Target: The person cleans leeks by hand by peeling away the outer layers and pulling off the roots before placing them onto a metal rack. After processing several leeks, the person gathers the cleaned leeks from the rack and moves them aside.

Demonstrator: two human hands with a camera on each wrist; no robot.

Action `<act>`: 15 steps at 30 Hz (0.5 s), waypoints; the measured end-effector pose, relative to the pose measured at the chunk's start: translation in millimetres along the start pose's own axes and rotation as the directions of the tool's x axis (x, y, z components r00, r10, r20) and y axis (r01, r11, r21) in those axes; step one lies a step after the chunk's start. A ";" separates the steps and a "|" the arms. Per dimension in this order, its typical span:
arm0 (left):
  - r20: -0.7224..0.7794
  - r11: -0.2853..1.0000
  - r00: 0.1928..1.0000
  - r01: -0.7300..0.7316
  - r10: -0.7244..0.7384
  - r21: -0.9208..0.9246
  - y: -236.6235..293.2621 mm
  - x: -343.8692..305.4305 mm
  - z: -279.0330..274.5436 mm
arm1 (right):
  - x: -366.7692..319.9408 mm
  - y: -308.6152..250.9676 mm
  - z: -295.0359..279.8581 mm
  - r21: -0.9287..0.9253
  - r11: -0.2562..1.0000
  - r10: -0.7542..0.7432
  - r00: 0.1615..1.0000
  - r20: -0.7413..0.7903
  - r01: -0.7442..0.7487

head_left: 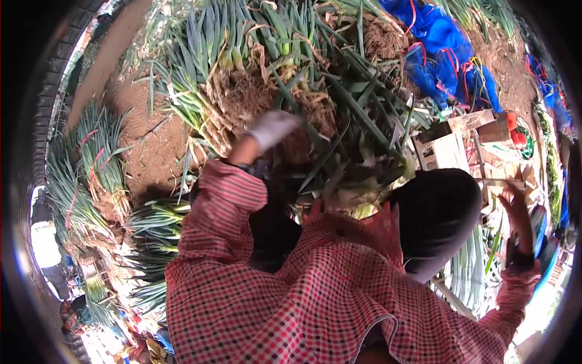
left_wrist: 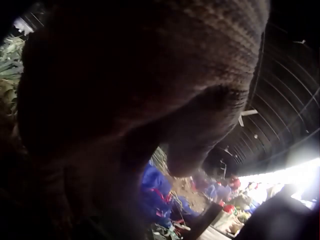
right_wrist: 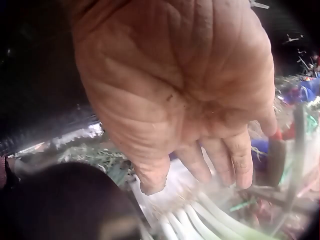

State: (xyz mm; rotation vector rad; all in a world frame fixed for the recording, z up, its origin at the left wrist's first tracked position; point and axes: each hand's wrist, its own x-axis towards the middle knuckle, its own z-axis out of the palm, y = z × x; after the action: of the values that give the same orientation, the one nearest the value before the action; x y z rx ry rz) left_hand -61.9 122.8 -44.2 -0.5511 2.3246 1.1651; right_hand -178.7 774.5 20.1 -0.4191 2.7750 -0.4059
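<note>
One left hand [head_left: 276, 130], its grip too blurred to tell, is nearer the leek bundle [head_left: 235, 51] just beyond, roots [head_left: 242, 92] closest, long axis running away ahead, while the right hand [right_wrist: 182, 95] is empty, fingers extended

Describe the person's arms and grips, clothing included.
The left sleeve and right sleeve are red-and-white checked. The left grip wears a pale knit glove; the right grip has none. A dark band sits at the left wrist and another at the right. No markings can be made out.
</note>
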 end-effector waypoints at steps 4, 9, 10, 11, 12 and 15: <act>-0.461 0.628 0.789 -0.126 -0.406 -0.768 -93.6 6.1 -61.5 | 8.6 -222.9 -69.6 0.405 0.882 -0.304 0.947 0.102 0.240; -0.267 0.792 0.931 0.039 -0.250 -0.609 -103.2 34.4 -17.9 | 38.3 -387.2 40.8 0.933 0.359 -0.743 0.615 0.265 0.031; -0.228 0.823 0.930 0.121 -0.290 -0.555 -107.1 53.3 0.7 | 47.2 -400.9 74.9 0.892 0.452 -0.719 0.586 0.373 -0.012; -0.399 0.923 0.879 0.106 -0.261 -0.370 -122.1 76.9 24.9 | 54.0 -410.9 107.9 0.825 0.562 -0.651 0.583 0.487 -0.062; -0.551 0.978 0.811 0.122 -0.196 -0.169 -130.2 94.3 45.9 | 62.8 -415.7 140.9 0.781 0.620 -0.618 0.567 0.544 -0.074; -0.679 0.979 0.733 -0.118 -0.029 -0.169 -99.1 102.8 72.5 | 88.5 -416.6 211.3 0.763 0.613 -0.501 0.647 0.575 -0.204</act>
State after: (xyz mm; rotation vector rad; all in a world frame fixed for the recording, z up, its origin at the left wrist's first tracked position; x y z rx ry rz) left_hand -73.5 112.9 -203.7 -1.1741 2.8418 1.4014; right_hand -88.5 315.1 -62.8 -0.4679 1.4943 -1.1350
